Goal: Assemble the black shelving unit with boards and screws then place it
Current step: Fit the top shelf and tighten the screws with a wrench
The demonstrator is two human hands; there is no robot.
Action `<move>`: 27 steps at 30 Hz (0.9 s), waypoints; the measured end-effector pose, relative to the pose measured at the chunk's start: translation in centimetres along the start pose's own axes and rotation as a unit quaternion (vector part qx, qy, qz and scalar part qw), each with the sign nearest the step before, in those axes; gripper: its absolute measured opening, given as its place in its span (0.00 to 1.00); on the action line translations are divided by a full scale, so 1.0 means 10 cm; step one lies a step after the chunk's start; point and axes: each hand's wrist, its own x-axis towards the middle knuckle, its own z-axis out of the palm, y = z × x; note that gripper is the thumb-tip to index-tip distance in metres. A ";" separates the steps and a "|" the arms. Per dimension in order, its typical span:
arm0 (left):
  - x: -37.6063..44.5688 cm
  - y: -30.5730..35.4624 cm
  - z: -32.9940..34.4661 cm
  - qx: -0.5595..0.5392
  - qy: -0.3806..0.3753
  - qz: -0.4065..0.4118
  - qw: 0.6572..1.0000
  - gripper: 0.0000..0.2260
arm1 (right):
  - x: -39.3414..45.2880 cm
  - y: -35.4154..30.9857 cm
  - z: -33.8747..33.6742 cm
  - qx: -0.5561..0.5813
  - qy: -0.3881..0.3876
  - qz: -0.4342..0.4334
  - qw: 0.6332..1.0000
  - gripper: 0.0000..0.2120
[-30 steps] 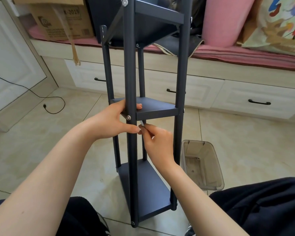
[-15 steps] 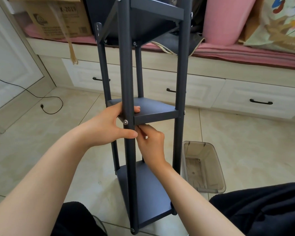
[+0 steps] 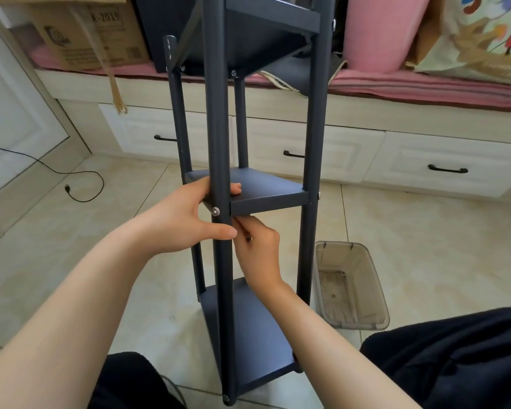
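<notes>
Head view: shelving unit (image 3: 219,137) stands upright on the tiled floor (image 3: 425,246) directly before us, its long axis running from 12 to 6 o'clock, with the near post (image 3: 217,143) crossing the centre of the frame. We hold that post with our left hand (image 3: 186,219), thumb under and fingers over the corner of the middle board (image 3: 266,187), just at 9 o'clock from the silver screw (image 3: 216,211). Our right hand (image 3: 258,249) sits at 5 o'clock from the screw, touching the post beneath the board, its fingers pinching a small dark tool (image 3: 248,238) that we cannot identify. Both hands lie equally near the joint; we judge the right must bring the tool round toward the screw at 11 o'clock. Clear plastic bin (image 3: 375,290) rests at 3 o'clock of the lower board (image 3: 257,335).
</notes>
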 end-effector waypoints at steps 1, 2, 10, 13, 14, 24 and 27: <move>0.00 0.02 0.01 0.003 0.000 -0.002 1.000 0.28 | -0.02 0.02 -0.06 -0.007 -0.005 0.002 1.000 0.08; 0.00 0.03 0.01 0.005 -0.001 -0.004 1.000 0.28 | -0.06 0.03 -0.11 -0.014 -0.009 0.004 1.000 0.08; 0.02 0.16 0.06 0.013 0.002 -0.031 0.999 0.27 | -0.38 0.12 -0.72 -0.044 -0.030 0.035 0.998 0.09; 0.03 0.19 0.10 0.009 0.004 -0.034 0.999 0.26 | -0.44 0.16 -0.97 -0.041 0.024 0.059 0.997 0.09; 0.03 0.20 0.11 0.008 0.006 -0.034 0.999 0.26 | -0.45 0.19 -1.06 -0.035 0.052 0.072 0.995 0.09; 0.02 0.21 0.15 0.004 0.014 -0.041 0.999 0.26 | -0.73 1.36 -1.76 -0.275 -0.004 0.425 0.862 0.14; 0.04 0.20 0.13 0.002 0.017 -0.041 0.999 0.26 | -0.70 1.55 -1.76 -0.298 -0.073 0.482 0.820 0.15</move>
